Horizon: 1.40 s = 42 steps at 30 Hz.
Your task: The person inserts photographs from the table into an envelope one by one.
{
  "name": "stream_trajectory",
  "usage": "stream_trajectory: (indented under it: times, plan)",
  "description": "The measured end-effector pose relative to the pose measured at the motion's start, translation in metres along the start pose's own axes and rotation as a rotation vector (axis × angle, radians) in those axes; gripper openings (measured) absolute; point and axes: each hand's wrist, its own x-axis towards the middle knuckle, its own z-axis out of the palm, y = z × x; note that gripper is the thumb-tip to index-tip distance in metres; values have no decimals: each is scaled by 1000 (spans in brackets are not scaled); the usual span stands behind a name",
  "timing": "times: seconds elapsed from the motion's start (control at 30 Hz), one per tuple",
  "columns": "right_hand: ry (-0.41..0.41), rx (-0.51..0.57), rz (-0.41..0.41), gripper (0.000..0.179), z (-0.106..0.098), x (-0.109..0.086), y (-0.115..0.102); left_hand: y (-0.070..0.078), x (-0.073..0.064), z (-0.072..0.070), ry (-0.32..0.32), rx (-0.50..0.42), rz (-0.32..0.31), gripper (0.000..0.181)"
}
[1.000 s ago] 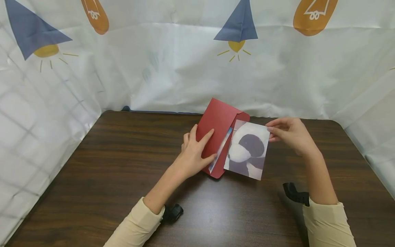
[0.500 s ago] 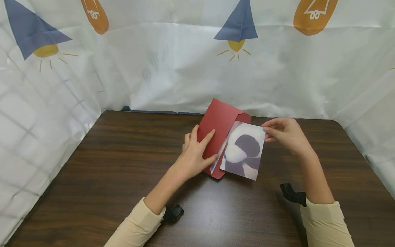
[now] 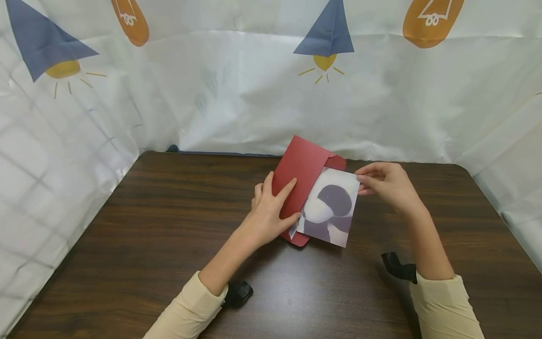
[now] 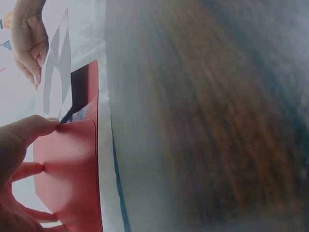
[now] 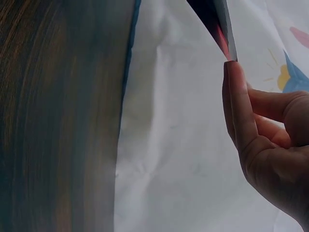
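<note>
A red envelope [image 3: 302, 160] tilts at the table's middle, its flap side facing right. My left hand [image 3: 268, 209] grips it, fingers spread on its face and thumb at the mouth. Pinched by its upper right corner in my right hand [image 3: 383, 183], a square picture card [image 3: 326, 207] with a panda print overlaps the mouth. Seen from the left wrist, the card [image 4: 58, 72] stands at the envelope's opening [image 4: 84, 87], close to the left thumb. A bluish-white sheet [image 3: 293, 230] peeks out inside the envelope. The right wrist view catches only the card's thin edge [image 5: 226, 29] at the fingertips.
The dark wooden table [image 3: 169, 226] runs beneath both arms. A white curtain [image 3: 220, 103] printed with lamps hangs behind its far edge. Black wrist mounts [image 3: 238, 294] sit by the cream sleeves [image 3: 444, 301].
My right hand has moved left with the card, which now covers more of the envelope's mouth and hides most of the sheet inside. The envelope has shifted slightly right.
</note>
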Motion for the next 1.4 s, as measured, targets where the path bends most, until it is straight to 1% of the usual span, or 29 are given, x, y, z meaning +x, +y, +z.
stream_trajectory:
  times: [0.17,0.4,0.53,0.77,1.0,1.2,1.4]
  plan:
    - [-1,1,8,29,2,0,-1,1,0,1,9,1,6,78]
    - [-7,56,39,30,6,1,-2,1,-1,3,29,9,19,76]
    - [-2,67,43,30,8,2,-3,1,-1,3,36,15,19,78]
    - [24,120,46,31,16,2,-5,3,-1,3,30,14,5,78]
    - [51,105,51,31,23,2,-6,3,-2,4,37,12,5,77]
    - [48,128,60,32,27,3,-7,4,-2,4,42,11,3,77]
    - [43,152,68,33,32,2,-9,5,-1,4,32,5,-8,78]
